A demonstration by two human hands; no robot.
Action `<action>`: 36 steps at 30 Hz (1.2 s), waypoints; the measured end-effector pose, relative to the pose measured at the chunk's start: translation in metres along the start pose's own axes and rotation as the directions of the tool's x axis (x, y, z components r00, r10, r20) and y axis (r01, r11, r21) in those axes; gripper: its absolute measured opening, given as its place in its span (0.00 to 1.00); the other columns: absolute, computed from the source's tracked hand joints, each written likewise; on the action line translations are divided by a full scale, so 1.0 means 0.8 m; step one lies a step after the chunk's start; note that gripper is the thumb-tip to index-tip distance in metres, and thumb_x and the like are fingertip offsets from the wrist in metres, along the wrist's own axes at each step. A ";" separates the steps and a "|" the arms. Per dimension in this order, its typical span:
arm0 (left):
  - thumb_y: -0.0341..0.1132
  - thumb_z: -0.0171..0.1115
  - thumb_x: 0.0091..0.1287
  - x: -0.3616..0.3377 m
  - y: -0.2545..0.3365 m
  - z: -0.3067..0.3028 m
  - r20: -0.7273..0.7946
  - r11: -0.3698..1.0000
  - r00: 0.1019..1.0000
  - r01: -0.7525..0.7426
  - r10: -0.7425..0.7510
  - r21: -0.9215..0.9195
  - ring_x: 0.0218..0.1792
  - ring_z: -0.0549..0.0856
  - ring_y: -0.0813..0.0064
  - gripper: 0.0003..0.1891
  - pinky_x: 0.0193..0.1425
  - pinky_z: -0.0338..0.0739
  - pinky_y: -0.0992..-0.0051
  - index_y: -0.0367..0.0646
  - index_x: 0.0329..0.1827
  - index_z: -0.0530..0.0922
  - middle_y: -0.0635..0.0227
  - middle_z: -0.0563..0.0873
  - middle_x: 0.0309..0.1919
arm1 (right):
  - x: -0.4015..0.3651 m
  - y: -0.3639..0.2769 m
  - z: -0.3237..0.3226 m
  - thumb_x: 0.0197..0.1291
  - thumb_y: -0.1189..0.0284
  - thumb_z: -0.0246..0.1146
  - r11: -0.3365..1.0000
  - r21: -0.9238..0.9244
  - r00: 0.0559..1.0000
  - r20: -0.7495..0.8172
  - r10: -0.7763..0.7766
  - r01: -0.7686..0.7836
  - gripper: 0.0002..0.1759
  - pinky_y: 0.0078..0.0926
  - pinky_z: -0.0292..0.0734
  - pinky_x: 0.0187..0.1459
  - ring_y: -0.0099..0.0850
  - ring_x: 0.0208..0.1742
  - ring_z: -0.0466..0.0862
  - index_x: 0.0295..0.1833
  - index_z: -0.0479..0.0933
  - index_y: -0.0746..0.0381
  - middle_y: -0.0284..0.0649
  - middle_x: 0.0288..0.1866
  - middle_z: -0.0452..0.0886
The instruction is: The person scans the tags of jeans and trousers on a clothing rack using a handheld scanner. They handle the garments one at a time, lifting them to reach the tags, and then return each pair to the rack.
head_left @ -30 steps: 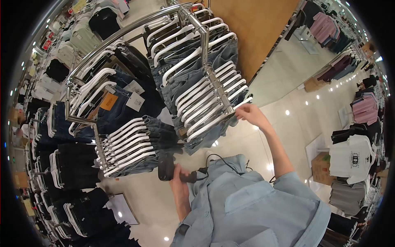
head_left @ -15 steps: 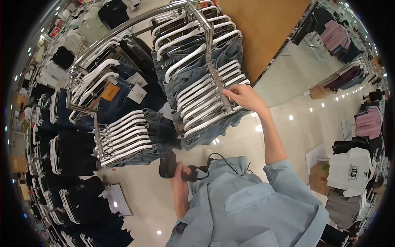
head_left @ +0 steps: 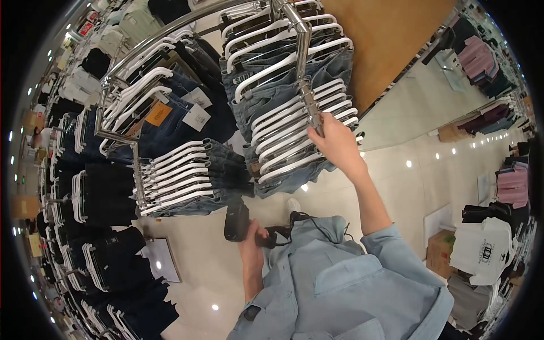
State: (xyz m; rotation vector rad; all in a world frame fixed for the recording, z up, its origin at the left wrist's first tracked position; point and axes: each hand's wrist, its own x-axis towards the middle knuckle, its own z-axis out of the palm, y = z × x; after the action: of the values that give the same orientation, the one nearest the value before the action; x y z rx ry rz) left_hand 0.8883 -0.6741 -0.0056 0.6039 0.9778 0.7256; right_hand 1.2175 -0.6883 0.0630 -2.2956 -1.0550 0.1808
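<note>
My left hand [head_left: 249,238] is closed round a black handheld scanner [head_left: 236,222], held low in front of my body; a dark cord runs beside it. Up at the right-hand rack, my right hand [head_left: 340,144] is closed on the end of the chrome rail [head_left: 310,107], thumb on one side and fingers on the other. Along this rail hang jeans [head_left: 294,184] on white hangers [head_left: 283,144], packed close together just under and beside my hand. A second row of jeans [head_left: 226,170] hangs to the left, with white hangers [head_left: 178,175] on another arm of the rack.
Paper tags [head_left: 196,117] hang from dark jeans at the rack's left. A tan panel [head_left: 391,45] and a mirror [head_left: 419,96] stand behind. Black trousers [head_left: 107,192] line the left side. At the right are a cardboard box [head_left: 440,253] and a white shirt [head_left: 481,252].
My right hand has moved a little down and closed more fully round the rail's end. The view has shifted slightly. The scanner stays in my left hand.
</note>
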 end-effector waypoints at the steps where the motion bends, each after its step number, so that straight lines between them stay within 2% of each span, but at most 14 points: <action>1: 0.28 0.63 0.75 -0.001 -0.002 -0.002 -0.014 1.000 1.000 0.001 -0.001 -0.005 0.30 0.78 0.75 0.04 0.42 0.76 0.69 0.40 0.46 0.75 0.70 0.75 0.27 | -0.001 -0.003 0.005 0.70 0.50 0.65 1.000 0.001 1.000 0.008 -0.007 0.007 0.30 0.47 0.81 0.46 0.52 0.46 0.87 0.54 0.79 0.71 0.54 0.44 0.87; 3: 0.28 0.63 0.75 -0.003 -0.004 -0.006 -0.037 1.000 0.999 -0.002 0.002 -0.010 0.30 0.78 0.75 0.05 0.42 0.77 0.69 0.40 0.46 0.75 0.70 0.75 0.27 | -0.005 -0.010 0.014 0.70 0.52 0.66 0.992 -0.122 0.994 -0.099 -0.054 0.042 0.29 0.47 0.81 0.44 0.53 0.43 0.87 0.50 0.76 0.72 0.56 0.39 0.86; 7: 0.29 0.63 0.76 -0.006 -0.007 -0.009 -0.034 1.000 0.999 -0.020 0.020 -0.007 0.30 0.76 0.75 0.05 0.43 0.76 0.68 0.41 0.46 0.75 0.70 0.74 0.28 | -0.005 -0.021 0.018 0.70 0.57 0.67 0.996 -0.079 0.984 -0.175 0.037 -0.051 0.24 0.50 0.82 0.33 0.55 0.33 0.87 0.42 0.72 0.70 0.56 0.30 0.84; 10: 0.28 0.63 0.75 -0.010 -0.006 -0.008 -0.055 1.000 0.998 -0.014 0.013 -0.020 0.29 0.78 0.74 0.05 0.43 0.77 0.68 0.40 0.46 0.75 0.69 0.76 0.27 | 0.001 -0.031 0.014 0.71 0.58 0.66 0.992 -0.058 0.976 -0.199 0.094 -0.108 0.23 0.49 0.81 0.30 0.55 0.29 0.87 0.42 0.72 0.70 0.54 0.29 0.84; 11: 0.28 0.63 0.75 -0.011 -0.006 -0.008 -0.061 1.000 0.998 -0.006 0.005 -0.015 0.29 0.78 0.74 0.05 0.43 0.77 0.68 0.40 0.46 0.75 0.69 0.76 0.27 | 0.004 -0.027 0.018 0.72 0.58 0.64 0.995 -0.088 0.975 -0.221 0.030 -0.050 0.22 0.48 0.81 0.28 0.54 0.28 0.87 0.42 0.73 0.70 0.53 0.29 0.84; 12: 0.28 0.63 0.75 -0.013 -0.006 -0.009 -0.064 1.000 0.998 -0.008 0.008 -0.011 0.29 0.78 0.74 0.05 0.43 0.77 0.68 0.40 0.46 0.75 0.69 0.76 0.27 | 0.007 -0.025 0.024 0.72 0.58 0.64 0.995 -0.083 0.975 -0.220 0.032 -0.051 0.22 0.48 0.81 0.28 0.54 0.28 0.87 0.42 0.73 0.70 0.53 0.29 0.84; 14: 0.28 0.63 0.75 -0.013 -0.008 -0.011 -0.051 1.000 0.999 -0.008 0.009 0.023 0.29 0.78 0.75 0.05 0.43 0.77 0.68 0.40 0.47 0.75 0.70 0.76 0.27 | 0.012 -0.022 0.031 0.72 0.57 0.64 0.974 -0.224 0.973 -0.232 -0.023 -0.030 0.23 0.46 0.82 0.28 0.53 0.29 0.88 0.43 0.74 0.70 0.53 0.32 0.84; 21: 0.28 0.63 0.75 -0.007 -0.012 -0.004 0.010 0.998 0.999 0.038 -0.039 0.044 0.28 0.78 0.76 0.04 0.41 0.77 0.69 0.39 0.44 0.76 0.70 0.76 0.27 | 0.011 -0.023 0.020 0.71 0.56 0.65 0.972 -0.229 0.966 -0.257 0.001 -0.062 0.23 0.44 0.84 0.30 0.52 0.31 0.88 0.42 0.74 0.68 0.53 0.40 0.80; 23: 0.28 0.63 0.75 -0.004 -0.010 0.001 0.022 0.998 0.999 0.028 -0.029 0.053 0.28 0.78 0.76 0.04 0.41 0.77 0.69 0.39 0.44 0.76 0.70 0.76 0.27 | 0.014 -0.012 0.026 0.70 0.59 0.66 0.974 -0.228 0.967 -0.244 -0.068 0.011 0.22 0.44 0.85 0.35 0.51 0.38 0.88 0.52 0.75 0.69 0.53 0.42 0.80; 24: 0.28 0.63 0.75 -0.004 -0.010 0.002 0.027 0.998 0.999 0.026 -0.028 0.060 0.28 0.78 0.76 0.04 0.41 0.77 0.69 0.39 0.44 0.76 0.70 0.76 0.27 | 0.016 -0.013 0.025 0.70 0.59 0.66 0.973 -0.228 0.966 -0.248 -0.073 0.015 0.22 0.44 0.85 0.35 0.51 0.38 0.88 0.52 0.75 0.69 0.53 0.42 0.80; 26: 0.28 0.63 0.75 -0.003 -0.010 0.004 0.028 0.999 0.999 0.022 -0.024 0.049 0.28 0.78 0.76 0.04 0.41 0.77 0.70 0.39 0.44 0.76 0.70 0.76 0.27 | 0.022 -0.015 0.023 0.69 0.63 0.66 0.977 -0.166 0.942 -0.285 -0.180 0.136 0.28 0.45 0.85 0.40 0.51 0.43 0.86 0.67 0.71 0.67 0.54 0.44 0.80; 27: 0.28 0.64 0.76 -0.004 -0.009 0.004 0.026 0.999 0.999 0.023 -0.024 0.044 0.28 0.78 0.76 0.04 0.41 0.77 0.70 0.39 0.45 0.76 0.70 0.77 0.27 | 0.028 -0.012 0.027 0.68 0.65 0.66 0.980 -0.138 0.957 -0.236 -0.170 0.140 0.35 0.47 0.85 0.42 0.52 0.44 0.86 0.78 0.64 0.60 0.54 0.45 0.80; 30: 0.29 0.64 0.75 -0.004 -0.011 0.002 0.009 0.999 1.000 0.018 -0.018 0.029 0.28 0.78 0.76 0.05 0.41 0.76 0.69 0.39 0.45 0.76 0.70 0.77 0.28 | 0.042 -0.011 0.039 0.70 0.65 0.64 0.990 -0.114 0.985 -0.146 -0.097 0.080 0.36 0.49 0.85 0.40 0.55 0.40 0.87 0.81 0.63 0.52 0.56 0.45 0.80; 36: 0.30 0.64 0.76 0.002 -0.009 -0.008 0.073 0.995 0.997 0.010 -0.017 0.095 0.30 0.78 0.74 0.05 0.42 0.75 0.69 0.41 0.45 0.75 0.69 0.76 0.28 | 0.043 -0.012 0.042 0.73 0.61 0.61 0.990 -0.125 0.991 -0.112 -0.073 0.059 0.36 0.51 0.84 0.41 0.56 0.42 0.87 0.83 0.60 0.48 0.57 0.47 0.80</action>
State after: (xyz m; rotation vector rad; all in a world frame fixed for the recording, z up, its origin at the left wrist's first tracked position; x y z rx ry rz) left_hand 0.8853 -0.6765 -0.0149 0.7016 0.9507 0.6437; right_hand 1.2227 -0.6430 0.0454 -2.3434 -1.1067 -0.0452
